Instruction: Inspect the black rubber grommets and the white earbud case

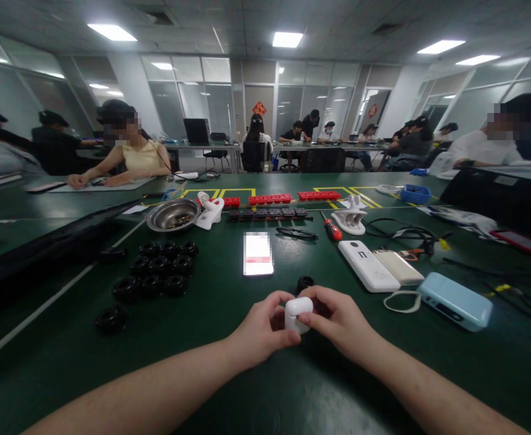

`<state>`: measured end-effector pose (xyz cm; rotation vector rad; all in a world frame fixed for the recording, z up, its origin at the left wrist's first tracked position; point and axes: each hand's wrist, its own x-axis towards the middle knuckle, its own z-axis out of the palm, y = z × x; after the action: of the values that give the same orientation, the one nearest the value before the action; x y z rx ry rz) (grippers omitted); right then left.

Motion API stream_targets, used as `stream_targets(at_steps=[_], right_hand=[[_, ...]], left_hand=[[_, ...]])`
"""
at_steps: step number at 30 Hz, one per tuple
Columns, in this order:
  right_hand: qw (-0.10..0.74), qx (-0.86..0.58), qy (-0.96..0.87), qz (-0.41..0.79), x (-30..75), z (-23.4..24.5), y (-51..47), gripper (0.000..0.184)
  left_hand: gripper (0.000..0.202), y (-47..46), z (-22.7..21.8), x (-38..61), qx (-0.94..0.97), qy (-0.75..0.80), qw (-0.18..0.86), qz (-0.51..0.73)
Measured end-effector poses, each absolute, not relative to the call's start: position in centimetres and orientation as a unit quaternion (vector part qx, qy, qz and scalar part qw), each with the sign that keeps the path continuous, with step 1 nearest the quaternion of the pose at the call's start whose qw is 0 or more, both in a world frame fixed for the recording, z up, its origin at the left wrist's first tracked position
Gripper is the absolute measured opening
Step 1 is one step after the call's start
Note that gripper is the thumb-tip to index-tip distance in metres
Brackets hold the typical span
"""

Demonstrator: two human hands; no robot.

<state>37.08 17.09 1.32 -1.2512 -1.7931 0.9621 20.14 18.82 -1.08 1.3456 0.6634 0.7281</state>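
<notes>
Evidently, left hand [260, 329] and right hand [340, 311] both gripped a rounded, glossy white case [299, 307].
Slick surface plus fingertip hold likely risked a drop onto the green counter [193, 320].

White case [298, 306] between left hand [260, 331] and right hand [344, 317]

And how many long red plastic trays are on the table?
3, in a row toward the far side: left tray, partly hidden behind a white plastic piece; middle tray; right tray. More could be hidden.
</notes>
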Motion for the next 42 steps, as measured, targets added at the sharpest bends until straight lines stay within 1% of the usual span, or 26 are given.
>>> stream_targets(at_steps=[3, 5, 8, 10, 11, 13, 16, 20, 25, 29, 36, 39, 42], right_hand=[[0.415, -0.449, -0.651, 0.449, 37.4, 1.6, 17.0, 0.024], [0.432, -0.426, -0.632, 0.483, 37.6, 1.9, 17.0, 0.028], [0.423, -0.406, -0.645, 0.49, 37.8, 2.1, 17.2, 0.031], [0.421, -0.395, -0.663, 0.476, 38.1, 2.0, 17.3, 0.036], [0.426, -0.39, -0.67, 0.467, 38.2, 2.0, 17.4, 0.039], [0.434, -0.392, -0.681, 0.44, 38.4, 2.1, 17.3, 0.044], [0.407, -0.444, -0.711, 0.363, 38.2, 2.5, 16.8, 0.04], [0.368, -0.499, -0.743, 0.252, 37.7, 3.3, 16.0, 0.029], [0.346, -0.516, -0.756, 0.206, 37.6, 3.5, 15.9, 0.018], [0.341, -0.519, -0.752, 0.222, 37.7, 3.5, 16.0, 0.015], [0.365, -0.511, -0.701, 0.338, 37.8, 2.5, 16.9, 0.021], [0.368, -0.514, -0.687, 0.358, 37.7, 2.3, 17.1, 0.028], [0.383, -0.504, -0.675, 0.378, 37.5, 2.2, 17.0, 0.03]], left_hand=[[0.055, 18.5, -1.2, 20.5, 0.486, 0.257, 0.763, 0.339], [0.054, 18.3, -1.1, 20.7, 0.416, 0.242, 0.826, 0.292], [0.04, 18.3, -1.0, 20.5, 0.351, 0.217, 0.884, 0.222], [0.029, 18.5, -0.9, 20.3, 0.327, 0.218, 0.892, 0.225], [0.029, 18.6, -0.8, 20.2, 0.32, 0.224, 0.89, 0.236], [0.036, 18.7, -0.6, 20.2, 0.328, 0.245, 0.877, 0.252], [0.043, 18.5, -0.5, 20.6, 0.409, 0.301, 0.808, 0.298], [0.035, 17.9, -0.7, 21.1, 0.509, 0.349, 0.691, 0.376], [0.026, 18.0, -0.7, 20.8, 0.588, 0.352, 0.624, 0.377], [0.027, 18.1, -0.9, 20.6, 0.607, 0.363, 0.605, 0.366], [0.023, 18.0, -0.9, 20.7, 0.62, 0.367, 0.597, 0.352], [0.023, 17.8, -0.8, 20.6, 0.646, 0.352, 0.583, 0.345], [0.024, 17.7, -0.7, 20.6, 0.656, 0.351, 0.577, 0.338]])
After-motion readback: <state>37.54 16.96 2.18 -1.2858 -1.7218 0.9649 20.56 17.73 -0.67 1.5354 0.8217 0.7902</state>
